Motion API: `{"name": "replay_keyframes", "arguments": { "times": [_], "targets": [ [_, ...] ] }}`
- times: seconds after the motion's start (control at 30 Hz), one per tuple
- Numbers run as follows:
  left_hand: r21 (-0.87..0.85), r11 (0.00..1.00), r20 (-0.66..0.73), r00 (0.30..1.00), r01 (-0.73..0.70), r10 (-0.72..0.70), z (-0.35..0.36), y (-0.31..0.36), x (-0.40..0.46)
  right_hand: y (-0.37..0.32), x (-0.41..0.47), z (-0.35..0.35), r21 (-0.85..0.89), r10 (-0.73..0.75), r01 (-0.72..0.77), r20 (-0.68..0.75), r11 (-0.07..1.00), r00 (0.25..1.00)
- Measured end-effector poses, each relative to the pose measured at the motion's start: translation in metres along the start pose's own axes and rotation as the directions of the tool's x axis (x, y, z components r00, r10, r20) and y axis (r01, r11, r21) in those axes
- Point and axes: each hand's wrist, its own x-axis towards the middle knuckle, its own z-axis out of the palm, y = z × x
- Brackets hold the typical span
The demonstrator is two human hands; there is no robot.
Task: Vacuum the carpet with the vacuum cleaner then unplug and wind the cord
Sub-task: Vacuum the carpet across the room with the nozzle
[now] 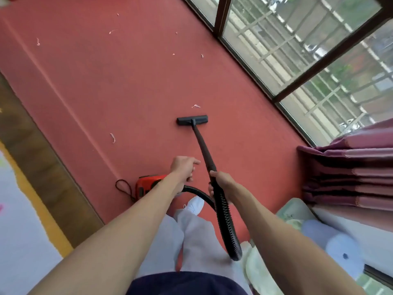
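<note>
Right hand point(221, 180) grips wand point(204, 145), floor head point(192, 120) well ahead on carpet point(106, 81)

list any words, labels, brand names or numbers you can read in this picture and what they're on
No text can be read anywhere in this view.
The red vacuum cleaner: dark panels on its side, partly behind the left arm, too blurred to show any brand or label.
The floor head and the hose: plain black, no markings visible.
The curtain and the carpet: no print.
</note>
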Motion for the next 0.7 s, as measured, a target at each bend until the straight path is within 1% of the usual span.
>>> {"name": "replay_keyframes", "arguments": {
  "times": [0.07,0.13,0.23,0.3,0.37,0.47,0.53,0.6,0.7],
  "targets": [
    [-0.159,0.987,-0.026,1.000,-0.011,0.007,-0.017,0.010,-0.001,-0.035,0.011,0.017,-0.007,-0.042,0.042,0.001,0.999,0.999],
    [-0.281,0.959,-0.062,0.998,-0.027,0.010,-0.042,0.013,-0.006,-0.066,0.021,0.037,0.003,-0.076,0.076,0.006,0.997,0.997],
    [-0.376,0.927,-0.076,0.997,-0.001,-0.029,-0.075,0.005,-0.009,-0.100,0.045,0.063,0.019,-0.126,0.126,-0.004,0.992,0.992],
    [-0.411,0.911,-0.102,0.994,-0.002,-0.044,-0.093,-0.007,-0.010,-0.110,0.068,0.079,-0.025,-0.118,0.118,-0.006,0.993,0.993],
    [-0.416,0.909,-0.123,0.992,-0.013,-0.041,-0.107,-0.018,-0.005,-0.112,0.092,0.089,-0.060,-0.119,0.117,-0.027,0.991,0.993],
    [-0.385,0.923,-0.129,0.991,-0.010,-0.044,-0.119,-0.035,0.001,-0.097,0.108,0.089,-0.052,-0.127,0.125,-0.046,0.991,0.991],
    [-0.347,0.938,-0.125,0.990,0.017,-0.064,-0.120,-0.041,0.004,-0.077,0.095,0.084,-0.037,-0.108,0.107,-0.055,0.994,0.993],
    [-0.315,0.948,-0.110,0.991,0.039,-0.078,-0.115,-0.042,0.005,-0.052,0.075,0.072,-0.028,-0.076,0.075,-0.029,0.997,0.997],
    [-0.294,0.953,-0.057,0.994,0.071,-0.092,-0.100,-0.042,0.001,-0.008,0.039,0.054,-0.048,-0.016,0.014,-0.036,0.999,0.999]
  ]
}}
